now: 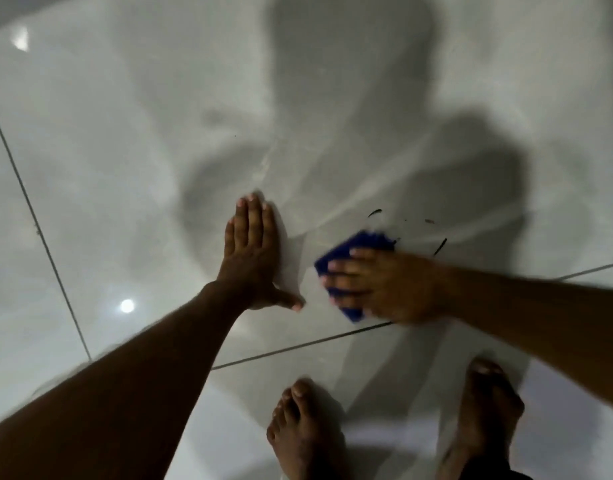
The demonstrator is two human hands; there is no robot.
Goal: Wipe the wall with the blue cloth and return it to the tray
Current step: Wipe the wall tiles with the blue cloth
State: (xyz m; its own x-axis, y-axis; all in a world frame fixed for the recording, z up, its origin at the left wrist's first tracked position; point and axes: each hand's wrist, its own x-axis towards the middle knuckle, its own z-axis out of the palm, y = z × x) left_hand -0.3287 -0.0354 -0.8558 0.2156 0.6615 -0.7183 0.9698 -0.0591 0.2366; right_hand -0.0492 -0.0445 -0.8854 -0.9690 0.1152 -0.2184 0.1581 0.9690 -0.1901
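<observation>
While the left hand (251,258) lies flat and fully open against the glossy pale tiled wall (132,140), fingers together pointing upward and thumb stretched out to the side, it holds nothing. Just beside it, the right hand (381,289) presses a blue cloth (346,252) onto the same wall, fingers spread across the top of the cloth and palm down over it; the hand is blurred, and the cloth pokes out past the fingertips and below them. Near the cloth's upper right edge, a few small dark marks (440,245) show on the tile. Both bare forearms reach in from the lower corners of the view, the left from the bottom left, the right from the right edge. Thin dark grout lines (38,230) cross the surface, one running diagonally at the left, another passing under the right hand. Large soft shadows of the person's head and arms fall over the tiles above the hands. At the bottom, two bare feet (305,434) stand on a shiny pale floor (229,427), toes pointing toward the wall. Two bright light reflections (126,305) shine at the left.
</observation>
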